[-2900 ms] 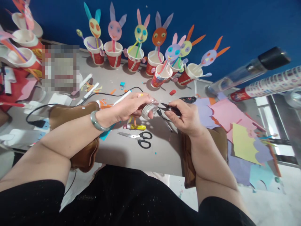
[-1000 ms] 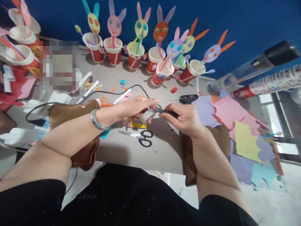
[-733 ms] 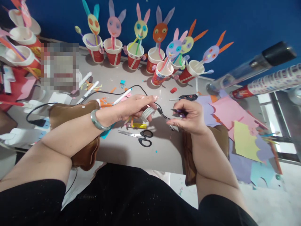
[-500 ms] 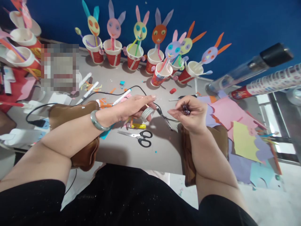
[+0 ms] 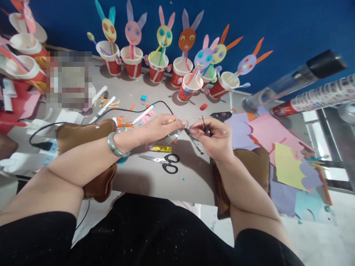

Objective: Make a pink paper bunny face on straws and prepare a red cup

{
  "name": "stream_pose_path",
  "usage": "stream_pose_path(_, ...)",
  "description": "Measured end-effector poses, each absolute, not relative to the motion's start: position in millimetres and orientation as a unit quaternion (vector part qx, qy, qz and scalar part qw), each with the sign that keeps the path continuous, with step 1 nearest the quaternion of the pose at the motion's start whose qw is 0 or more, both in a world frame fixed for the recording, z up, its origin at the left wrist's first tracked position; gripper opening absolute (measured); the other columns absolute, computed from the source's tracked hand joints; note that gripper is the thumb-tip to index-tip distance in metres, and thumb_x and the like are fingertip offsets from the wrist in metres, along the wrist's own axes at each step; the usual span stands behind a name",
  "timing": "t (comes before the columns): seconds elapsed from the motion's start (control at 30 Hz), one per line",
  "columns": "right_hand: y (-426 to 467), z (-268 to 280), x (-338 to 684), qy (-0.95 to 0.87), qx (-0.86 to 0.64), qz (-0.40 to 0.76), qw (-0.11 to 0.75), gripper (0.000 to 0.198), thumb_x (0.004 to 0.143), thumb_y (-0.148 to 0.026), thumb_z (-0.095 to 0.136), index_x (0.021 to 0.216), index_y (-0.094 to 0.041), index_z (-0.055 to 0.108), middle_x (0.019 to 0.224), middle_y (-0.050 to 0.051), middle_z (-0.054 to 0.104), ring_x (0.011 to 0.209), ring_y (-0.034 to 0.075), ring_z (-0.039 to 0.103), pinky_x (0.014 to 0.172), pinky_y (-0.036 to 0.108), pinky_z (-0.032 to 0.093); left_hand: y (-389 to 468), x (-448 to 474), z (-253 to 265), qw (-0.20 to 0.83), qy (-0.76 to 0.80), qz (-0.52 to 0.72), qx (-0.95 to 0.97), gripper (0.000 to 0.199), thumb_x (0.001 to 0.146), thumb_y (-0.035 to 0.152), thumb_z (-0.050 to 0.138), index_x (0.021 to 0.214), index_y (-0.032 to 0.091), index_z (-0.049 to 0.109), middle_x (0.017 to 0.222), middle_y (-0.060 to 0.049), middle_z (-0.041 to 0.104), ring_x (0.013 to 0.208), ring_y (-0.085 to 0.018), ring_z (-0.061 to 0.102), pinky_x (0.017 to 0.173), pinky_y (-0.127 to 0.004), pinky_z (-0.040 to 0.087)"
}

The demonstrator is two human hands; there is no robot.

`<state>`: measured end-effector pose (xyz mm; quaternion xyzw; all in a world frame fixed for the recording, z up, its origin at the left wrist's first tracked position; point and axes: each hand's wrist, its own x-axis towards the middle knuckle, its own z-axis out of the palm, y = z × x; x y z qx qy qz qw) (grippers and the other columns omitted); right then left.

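Observation:
My left hand (image 5: 163, 127) is closed around a small clear piece with printed text (image 5: 172, 136), too blurred to name. The thumb and fingers of my right hand (image 5: 215, 136) pinch close to my left fingertips. A small dark, purplish pointed tool (image 5: 206, 127) is held in my right hand, its thin tip sticking up; its kind is unclear. Behind and below the fingertips lies a pen (image 5: 195, 142). Nearer me are a pair of black-handled scissors (image 5: 166, 161), lying open, and a small yellow tube (image 5: 162, 149).
Along the blue wall stand several red paper cups (image 5: 133, 66) with paper rabbit heads. A black cable (image 5: 124, 109) crosses the table. Coloured paper (image 5: 291, 166) lies at right, near a black tool (image 5: 222, 116). Brown cushions (image 5: 85, 135) are under both forearms; white markers (image 5: 142, 114) lie at left.
My right hand has moved left, bringing its fingertips up to my left hand's. The dark tool has turned and its tip now shows. My left thumb has bent inward.

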<state>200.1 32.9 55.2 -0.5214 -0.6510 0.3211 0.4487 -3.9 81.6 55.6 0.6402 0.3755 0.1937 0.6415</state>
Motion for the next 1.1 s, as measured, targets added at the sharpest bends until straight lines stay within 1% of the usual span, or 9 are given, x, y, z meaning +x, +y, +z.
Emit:
stream_pose_path(0.2, 41.2, 50.9, 216.3, -0.629, -0.526, 0.320, 0.475, 0.042, 0.081, -0.063, 0.080, 0.080, -0.022, 0.069, 0.066, -0.001, 0.061, 0.056, 0.012, 0.051, 0.051, 0.028, 0.044, 81.1, -4.0, 62.5, 0.646, 0.407, 0.191, 0.616, 0.031, 0.098, 0.046, 0.060, 0.085, 0.018, 0.059, 0.066, 0.000, 0.071, 0.038, -0.003, 0.032, 0.039, -0.020, 0.021)
stream_pose_path(0.3, 49.3, 53.1, 226.3, -0.652, -0.544, 0.295, 0.438, 0.035, 0.079, -0.053, 0.084, 0.078, -0.021, 0.070, 0.065, -0.002, 0.060, 0.056, 0.011, 0.049, 0.051, 0.027, 0.041, 81.2, -3.0, 65.5, 0.633, 0.429, 0.222, 0.605, 0.022, 0.099, 0.037, 0.060, 0.088, 0.018, 0.060, 0.062, 0.001, 0.068, 0.040, -0.003, 0.035, 0.040, -0.019, 0.024)
stream_pose_path(0.37, 54.3, 55.2, 231.8, -0.659, -0.552, 0.298, 0.414, 0.032, 0.078, -0.048, 0.086, 0.076, -0.021, 0.069, 0.062, -0.004, 0.056, 0.053, 0.009, 0.044, 0.049, 0.025, 0.037, 81.6, -2.8, 65.6, 0.633, 0.434, 0.246, 0.592, 0.015, 0.098, 0.030, 0.060, 0.091, 0.017, 0.062, 0.060, 0.003, 0.066, 0.041, -0.003, 0.036, 0.041, -0.018, 0.026)
stream_pose_path(0.5, 59.6, 56.7, 236.6, -0.646, -0.541, 0.382, 0.380, 0.030, 0.078, -0.047, 0.084, 0.076, -0.021, 0.069, 0.059, -0.005, 0.053, 0.047, 0.007, 0.037, 0.043, 0.024, 0.030, 81.8, -3.8, 62.7, 0.645, 0.420, 0.268, 0.579, 0.009, 0.097, 0.025, 0.059, 0.099, 0.018, 0.064, 0.062, 0.005, 0.066, 0.040, -0.003, 0.035, 0.040, -0.018, 0.025)
stream_pose_path(0.7, 62.1, 56.0, 236.3, -0.643, -0.549, 0.363, 0.391, 0.032, 0.072, -0.048, 0.088, 0.073, -0.021, 0.069, 0.062, -0.003, 0.060, 0.053, 0.009, 0.046, 0.048, 0.025, 0.040, 80.5, -4.8, 62.2, 0.663, 0.395, 0.289, 0.567, 0.026, 0.102, 0.039, 0.056, 0.090, 0.018, 0.063, 0.059, 0.004, 0.061, 0.042, -0.003, 0.044, 0.039, -0.017, 0.026)
stream_pose_path(0.8, 60.7, 58.1, 235.8, -0.644, -0.544, 0.368, 0.392, 0.033, 0.072, -0.049, 0.088, 0.072, -0.021, 0.069, 0.058, -0.003, 0.058, 0.051, 0.010, 0.046, 0.047, 0.025, 0.040, 80.6, -4.8, 62.9, 0.658, 0.403, 0.290, 0.567, 0.022, 0.100, 0.036, 0.059, 0.089, 0.017, 0.063, 0.062, 0.003, 0.066, 0.042, -0.003, 0.042, 0.039, -0.016, 0.026)
stream_pose_path(0.9, 57.0, 60.1, 233.2, -0.658, -0.527, 0.374, 0.387, 0.032, 0.073, -0.049, 0.087, 0.073, -0.021, 0.071, 0.062, -0.001, 0.063, 0.055, 0.011, 0.053, 0.050, 0.026, 0.045, 80.6, -5.7, 63.1, 0.650, 0.403, 0.291, 0.575, 0.016, 0.096, 0.032, 0.064, 0.090, 0.017, 0.063, 0.067, 0.001, 0.071, 0.043, -0.003, 0.045, 0.040, -0.016, 0.029)
stream_pose_path(1.0, 53.8, 60.4, 230.0, -0.671, -0.506, 0.375, 0.391, 0.032, 0.073, -0.050, 0.086, 0.074, -0.021, 0.072, 0.068, 0.001, 0.069, 0.060, 0.014, 0.060, 0.056, 0.028, 0.051, 80.4, -7.0, 63.4, 0.657, 0.384, 0.293, 0.579, 0.021, 0.096, 0.036, 0.065, 0.088, 0.017, 0.063, 0.069, 0.000, 0.073, 0.044, -0.003, 0.047, 0.040, -0.016, 0.030)
stream_pose_path(1.1, 52.1, 61.0, 228.4, -0.677, -0.501, 0.372, 0.391, 0.033, 0.075, -0.052, 0.086, 0.074, -0.021, 0.073, 0.066, 0.001, 0.069, 0.059, 0.014, 0.060, 0.055, 0.028, 0.052, 80.4, -7.9, 63.4, 0.666, 0.367, 0.292, 0.580, 0.021, 0.094, 0.037, 0.068, 0.089, 0.017, 0.064, 0.069, -0.001, 0.074, 0.044, -0.003, 0.046, 0.039, -0.016, 0.029)
